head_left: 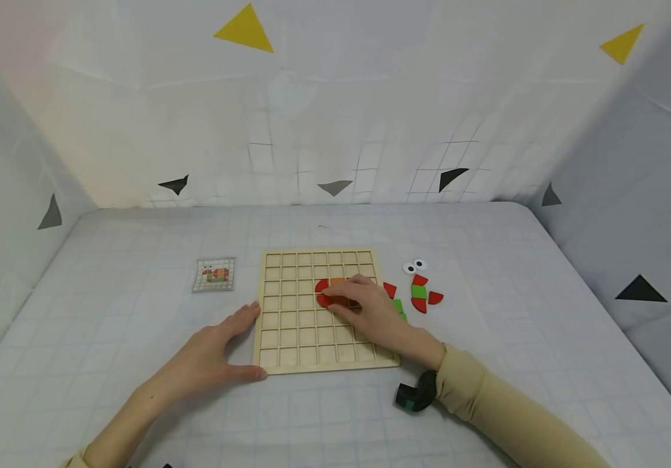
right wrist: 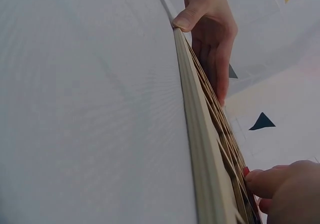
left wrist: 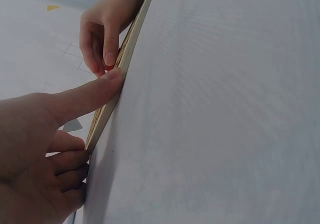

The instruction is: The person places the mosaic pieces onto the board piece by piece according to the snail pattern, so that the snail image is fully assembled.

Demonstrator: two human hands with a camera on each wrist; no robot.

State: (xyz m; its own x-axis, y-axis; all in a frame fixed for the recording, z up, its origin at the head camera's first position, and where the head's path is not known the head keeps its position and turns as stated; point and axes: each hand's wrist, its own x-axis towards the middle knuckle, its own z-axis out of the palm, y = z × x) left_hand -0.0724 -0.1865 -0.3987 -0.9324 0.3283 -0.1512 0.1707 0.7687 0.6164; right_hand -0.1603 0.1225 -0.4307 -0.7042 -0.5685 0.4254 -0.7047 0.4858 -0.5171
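Observation:
A wooden grid board [head_left: 297, 322] lies flat on the table. My left hand [head_left: 209, 354] rests along its left side, the thumb touching the near left corner and the other fingertips against the edge. Over the middle of the board, my right hand [head_left: 373, 312] pinches a red quarter-circle tile [head_left: 323, 301] between thumb and fingers, low at the grid. Directly beyond that tile sits another red rounded tile [head_left: 321, 285]. An orange tile [head_left: 337, 282] shows beside it, partly covered by the fingers. Whatever lies under the right palm is hidden.
Right of the board lie loose red tiles [head_left: 419, 305], a green square tile [head_left: 419, 292] and two round eye pieces [head_left: 420, 264]. More red and green tiles [head_left: 398, 305] peek out by the right hand. A small pattern card [head_left: 214, 275] lies left of the board.

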